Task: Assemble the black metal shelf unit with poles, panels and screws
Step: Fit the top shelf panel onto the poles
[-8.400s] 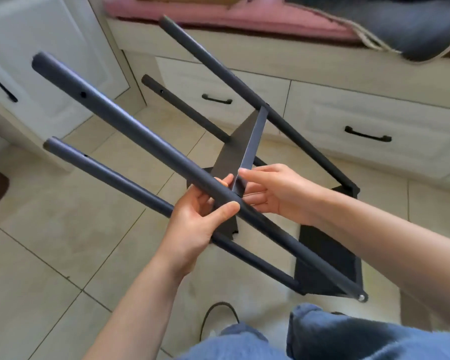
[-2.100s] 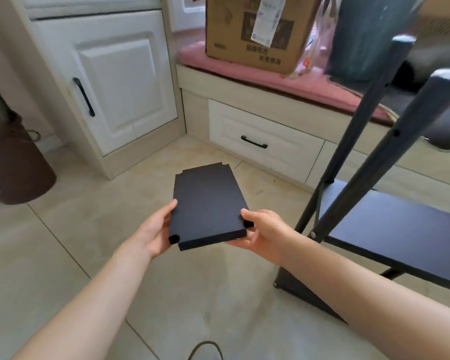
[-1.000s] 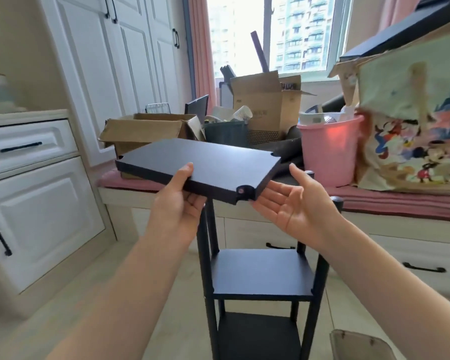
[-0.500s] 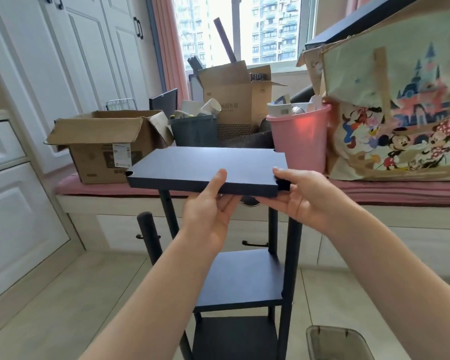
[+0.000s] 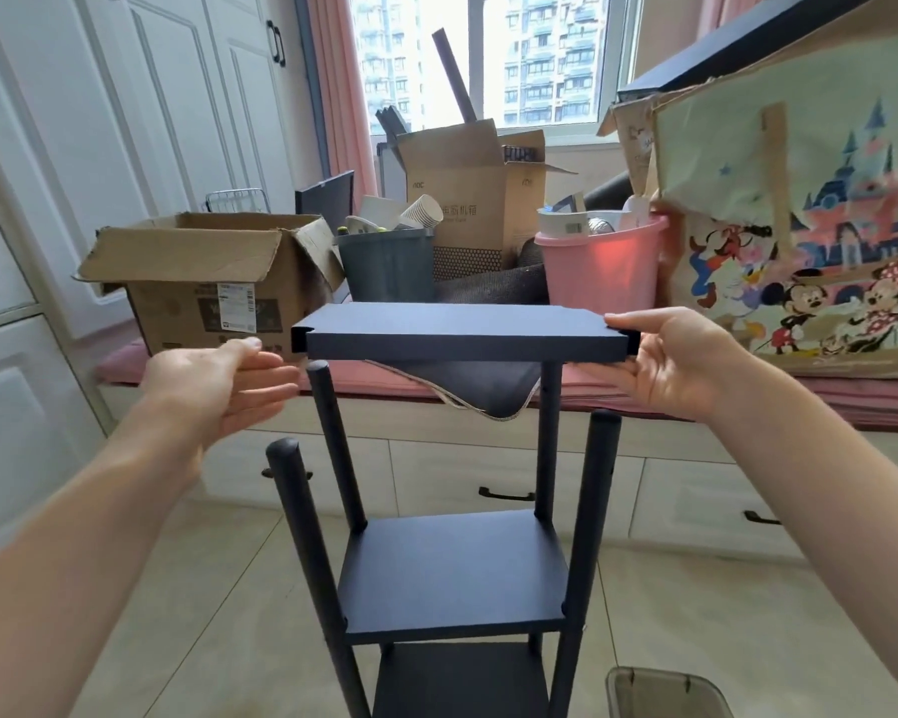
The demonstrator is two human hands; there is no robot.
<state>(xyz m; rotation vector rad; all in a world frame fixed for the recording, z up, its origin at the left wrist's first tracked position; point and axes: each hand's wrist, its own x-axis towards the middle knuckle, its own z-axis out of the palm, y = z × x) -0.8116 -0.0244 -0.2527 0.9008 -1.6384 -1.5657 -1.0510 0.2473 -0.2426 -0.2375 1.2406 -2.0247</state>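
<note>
You hold a black panel [image 5: 457, 331] flat in the air, above the tops of the four poles of the shelf [image 5: 452, 577]. Your right hand [image 5: 664, 362] grips the panel's right end, thumb on top and fingers under it. Your left hand [image 5: 219, 383] is just beside the panel's left end with its fingers straight and loose; you cannot tell if the fingertips touch it. The panel has small round cuts at its corners.

The shelf stands on the tiled floor [image 5: 219, 640] below the panel. It has one panel fixed halfway up and another lower down. The near left pole [image 5: 302, 536] and the near right pole [image 5: 589, 510] stick up with bare tops. The two far poles reach close to the held panel.

Behind it, a window seat with a pink cushion [image 5: 747, 393] carries a brown box [image 5: 203, 282], a grey bin [image 5: 387, 272], a pink bucket [image 5: 600, 269] and a cartoon bag [image 5: 799, 220]. White cupboards [image 5: 125, 121] stand on the left
</note>
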